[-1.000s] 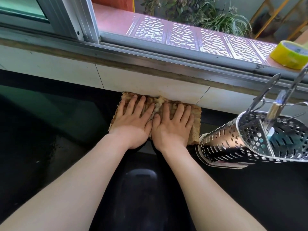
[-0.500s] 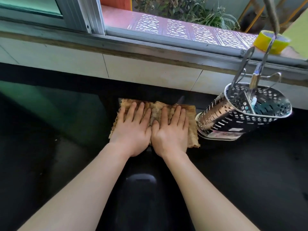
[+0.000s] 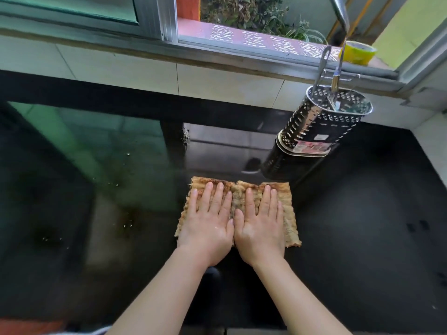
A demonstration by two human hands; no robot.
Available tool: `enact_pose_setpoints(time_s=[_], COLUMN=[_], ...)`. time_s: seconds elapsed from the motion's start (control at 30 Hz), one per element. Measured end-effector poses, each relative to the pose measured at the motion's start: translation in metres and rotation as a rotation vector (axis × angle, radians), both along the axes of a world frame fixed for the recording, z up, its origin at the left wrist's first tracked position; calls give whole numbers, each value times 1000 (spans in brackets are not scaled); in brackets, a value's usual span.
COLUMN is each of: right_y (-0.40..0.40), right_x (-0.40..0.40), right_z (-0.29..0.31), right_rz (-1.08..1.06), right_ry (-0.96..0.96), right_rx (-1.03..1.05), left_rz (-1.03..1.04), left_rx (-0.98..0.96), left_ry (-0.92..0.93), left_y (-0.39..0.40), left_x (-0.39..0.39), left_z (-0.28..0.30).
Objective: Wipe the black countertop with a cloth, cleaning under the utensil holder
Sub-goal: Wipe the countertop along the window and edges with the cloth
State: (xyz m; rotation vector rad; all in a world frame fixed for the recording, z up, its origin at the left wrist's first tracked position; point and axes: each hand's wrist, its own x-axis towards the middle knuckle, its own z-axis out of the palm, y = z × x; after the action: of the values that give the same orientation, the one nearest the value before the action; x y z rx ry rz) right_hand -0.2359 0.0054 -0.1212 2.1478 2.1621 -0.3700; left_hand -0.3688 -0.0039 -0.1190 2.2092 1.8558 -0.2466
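A tan ribbed cloth [image 3: 287, 209] lies flat on the glossy black countertop [image 3: 362, 226]. My left hand [image 3: 208, 226] and my right hand [image 3: 260, 226] press side by side on it, palms down, fingers stretched toward the wall. A perforated steel utensil holder [image 3: 319, 124] with metal utensils [image 3: 321, 66] in it stands upright at the back right, beyond the cloth's far right corner and apart from it.
A white tiled backsplash [image 3: 217, 81] and a window sill run along the back. A yellow tape roll [image 3: 356, 53] sits on the sill. Small crumbs and water drops [image 3: 121, 184] dot the counter left of the cloth. A white wall edges the right.
Both hands have dragged the cloth from the backsplash toward me across the counter. The utensil holder stays in place at the back right, now farther from the cloth.
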Motion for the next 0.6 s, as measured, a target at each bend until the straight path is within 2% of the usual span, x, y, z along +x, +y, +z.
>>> enact_pose_setpoints(time_s=[0.3,0.43,0.6], right_y=[-88,-117,-140], right_x=[7,7,7], right_z=[-4,-13,-17], right_rz=[-15,-34,-34], right_ry=[2,-25,-61], right_rx=[26,105,161], left_rz=[-18,1,-48], left_rx=[26,68,104], left_ry=[-56,-140,-143], left_y=[-89,-118,-139], left_x=[6,5,2], left_z=[-1,-12,-15])
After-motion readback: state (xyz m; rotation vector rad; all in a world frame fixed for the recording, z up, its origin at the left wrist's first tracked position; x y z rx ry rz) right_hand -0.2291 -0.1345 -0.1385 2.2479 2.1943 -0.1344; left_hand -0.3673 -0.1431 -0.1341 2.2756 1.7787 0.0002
